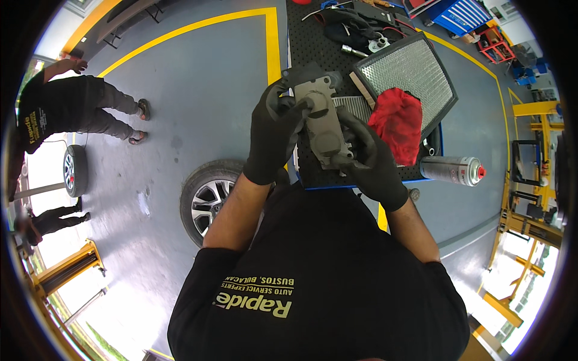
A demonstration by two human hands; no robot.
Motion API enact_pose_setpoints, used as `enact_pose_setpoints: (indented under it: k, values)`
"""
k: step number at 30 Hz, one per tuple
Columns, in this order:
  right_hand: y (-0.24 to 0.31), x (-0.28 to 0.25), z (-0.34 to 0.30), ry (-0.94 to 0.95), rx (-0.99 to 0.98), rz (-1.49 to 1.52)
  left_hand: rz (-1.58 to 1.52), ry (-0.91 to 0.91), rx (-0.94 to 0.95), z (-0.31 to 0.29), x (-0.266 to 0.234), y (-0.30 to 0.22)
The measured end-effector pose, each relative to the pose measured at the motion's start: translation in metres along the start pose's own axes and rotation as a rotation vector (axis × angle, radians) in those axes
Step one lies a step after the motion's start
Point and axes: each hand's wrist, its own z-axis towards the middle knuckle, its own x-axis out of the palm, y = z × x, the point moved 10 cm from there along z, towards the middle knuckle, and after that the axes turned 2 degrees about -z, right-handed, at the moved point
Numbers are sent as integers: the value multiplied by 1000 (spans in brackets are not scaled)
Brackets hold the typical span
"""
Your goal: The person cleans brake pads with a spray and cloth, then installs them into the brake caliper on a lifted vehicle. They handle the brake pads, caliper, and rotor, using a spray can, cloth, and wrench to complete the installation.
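Note:
Both my gloved hands hold a grey metal brake pad [324,123] over the near left part of a black perforated table top [316,39]. Two round marks show on its upward face. My left hand [274,129] grips its left edge, thumb across the face. The right hand [373,165] closes around the lower right edge, some fingers hidden beneath. Just beyond the pad's far end is a dark flat piece [299,73], its kind unclear. Right of my hands, a stained red cloth [397,123] lies against a framed rectangular air filter [418,72].
A spray can [448,170] with a red nozzle is at the table's right edge. Black gloves [349,30] and tools lie at the back. A wheel [208,201] rests on the floor at left. Another person [78,105] stands far left; a blue tool chest [454,24] stands back right.

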Motion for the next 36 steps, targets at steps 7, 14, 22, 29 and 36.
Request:
enact_pose_setpoints:
  k: [7,14,22,29,36]
  values:
    - [-10,-12,-5,-215,107,257,-142,81,2,-3,19,-11]
    - [-25,-30,-7,-370,70,381,-50,142,-115,-8,17,10]
    - [27,-95,-18,-495,-154,44,171,157,-70,-5,2,-8]
    - [103,-153,8,-394,-179,-115,252,270,-96,-5,8,-24]
    - [123,-50,58,43,-259,-360,432,436,88,-13,27,-34]
